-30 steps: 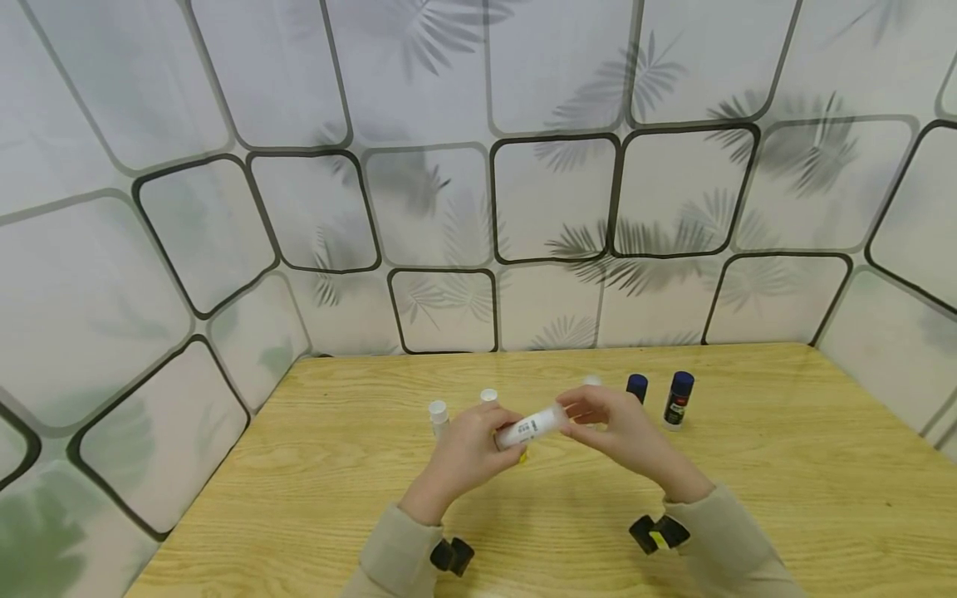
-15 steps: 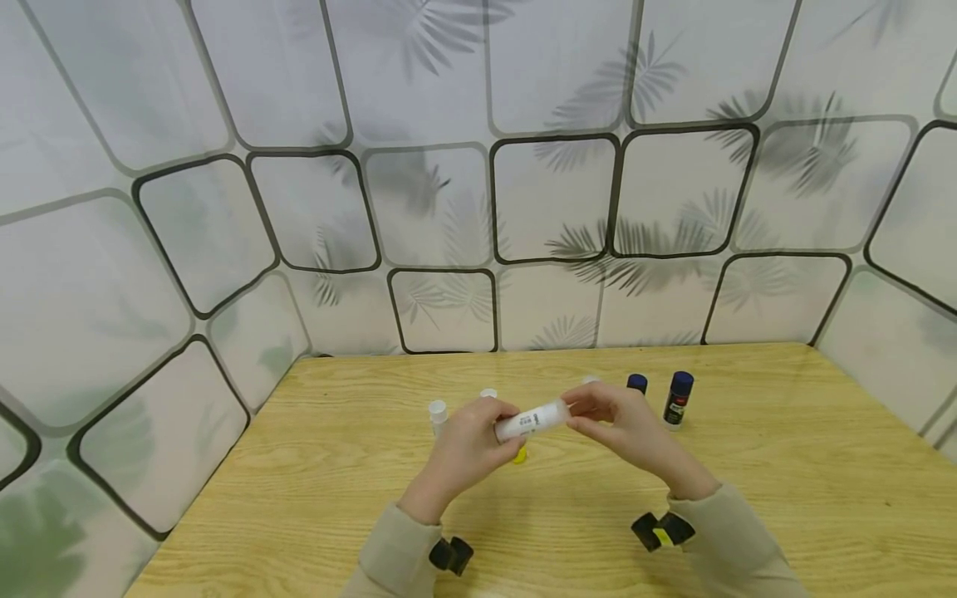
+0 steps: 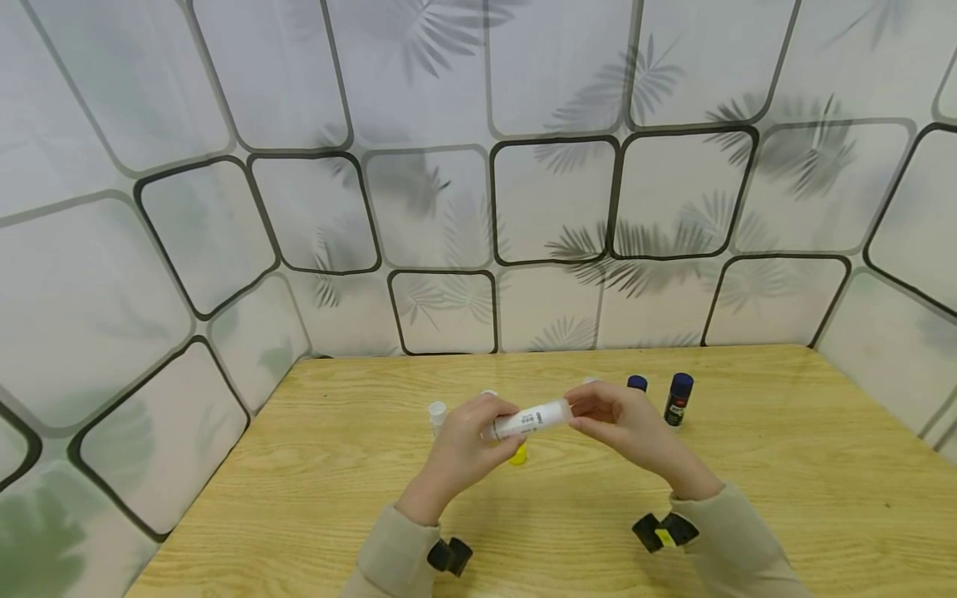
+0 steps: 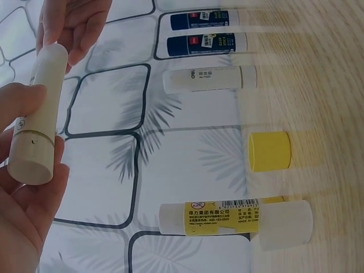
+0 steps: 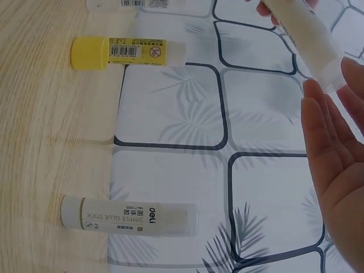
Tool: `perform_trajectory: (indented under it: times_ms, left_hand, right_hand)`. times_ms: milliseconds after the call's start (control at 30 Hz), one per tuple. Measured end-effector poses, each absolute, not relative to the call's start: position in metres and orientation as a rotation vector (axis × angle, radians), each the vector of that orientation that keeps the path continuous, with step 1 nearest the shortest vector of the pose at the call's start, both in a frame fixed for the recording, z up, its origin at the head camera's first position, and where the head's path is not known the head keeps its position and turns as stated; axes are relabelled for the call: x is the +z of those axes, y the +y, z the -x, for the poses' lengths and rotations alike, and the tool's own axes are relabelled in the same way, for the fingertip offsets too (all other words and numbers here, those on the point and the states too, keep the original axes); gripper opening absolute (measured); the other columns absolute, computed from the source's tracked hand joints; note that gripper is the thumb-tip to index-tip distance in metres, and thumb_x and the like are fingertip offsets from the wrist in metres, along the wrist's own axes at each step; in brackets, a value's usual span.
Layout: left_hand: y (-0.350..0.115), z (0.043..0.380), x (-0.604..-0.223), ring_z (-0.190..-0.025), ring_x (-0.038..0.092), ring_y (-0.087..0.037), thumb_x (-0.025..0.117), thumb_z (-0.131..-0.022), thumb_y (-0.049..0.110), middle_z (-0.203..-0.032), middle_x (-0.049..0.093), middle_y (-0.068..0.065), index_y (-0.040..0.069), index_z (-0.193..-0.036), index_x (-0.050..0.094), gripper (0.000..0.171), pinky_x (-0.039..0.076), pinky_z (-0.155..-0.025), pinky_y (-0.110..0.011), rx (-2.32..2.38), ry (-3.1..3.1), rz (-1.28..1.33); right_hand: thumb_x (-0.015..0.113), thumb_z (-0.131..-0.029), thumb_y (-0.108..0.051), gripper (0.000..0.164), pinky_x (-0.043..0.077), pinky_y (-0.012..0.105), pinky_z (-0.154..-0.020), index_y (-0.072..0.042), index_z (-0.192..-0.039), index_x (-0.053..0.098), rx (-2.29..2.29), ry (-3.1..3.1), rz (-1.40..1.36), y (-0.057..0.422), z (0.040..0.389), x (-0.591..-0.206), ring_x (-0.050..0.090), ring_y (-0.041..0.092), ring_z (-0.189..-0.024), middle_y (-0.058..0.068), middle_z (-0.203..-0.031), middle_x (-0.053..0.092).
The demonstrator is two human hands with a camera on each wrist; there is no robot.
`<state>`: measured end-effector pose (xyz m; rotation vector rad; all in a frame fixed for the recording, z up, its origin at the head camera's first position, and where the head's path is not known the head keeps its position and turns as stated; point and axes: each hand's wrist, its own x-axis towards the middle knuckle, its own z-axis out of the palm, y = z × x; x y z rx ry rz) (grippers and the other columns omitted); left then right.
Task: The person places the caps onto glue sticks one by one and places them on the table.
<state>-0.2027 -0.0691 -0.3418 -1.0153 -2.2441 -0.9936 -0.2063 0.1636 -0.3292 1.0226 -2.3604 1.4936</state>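
A white glue stick [image 3: 531, 419] is held tilted above the table between my two hands. My left hand [image 3: 465, 440] grips its lower end, thumb on top, and the round base shows in the left wrist view. At the other end, my right hand [image 3: 626, 425] pinches the tip of its translucent cap [image 5: 333, 77] between thumb and fingers. Just below the left hand, a yellow cap [image 4: 270, 152] stands on the table. Behind the hands stand a yellow-labelled glue stick [image 5: 136, 51] and a white glue stick [image 5: 133, 216], both mostly hidden in the head view.
Two dark blue glue sticks stand at the right, the outer one [image 3: 679, 401] in plain sight and the inner one [image 3: 637, 383] partly behind the right hand. Another white-capped stick [image 3: 437, 413] stands left. A patterned curtain [image 3: 553, 307] borders the wooden table [image 3: 785, 465].
The held glue stick has tipped slightly nearer level. My right hand has shifted a little to the right, and more of the yellow cap shows below the left hand.
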Motion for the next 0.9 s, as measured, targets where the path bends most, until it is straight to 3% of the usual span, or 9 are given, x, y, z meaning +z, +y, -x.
perform_trajectory:
  times_ms: [900]
  left_hand:
    - [-0.0683, 0.2025, -0.3437, -0.074, 0.055, -0.011, 0.074, -0.068, 0.005, -0.088, 0.06, -0.004, 0.002, -0.09, 0.065, 0.024, 0.045, -0.061, -0.014, -0.932, -2.072, 1.068]
  right_hand:
    - [0.058, -0.083, -0.003, 0.023, 0.05, 0.029, -0.069, 0.006, -0.105, 0.057, 1.595, -2.333, -1.047, 0.1646, 0.2056, -0.3269, 0.06, 0.014, -0.084, 0.017, -0.097, 0.059]
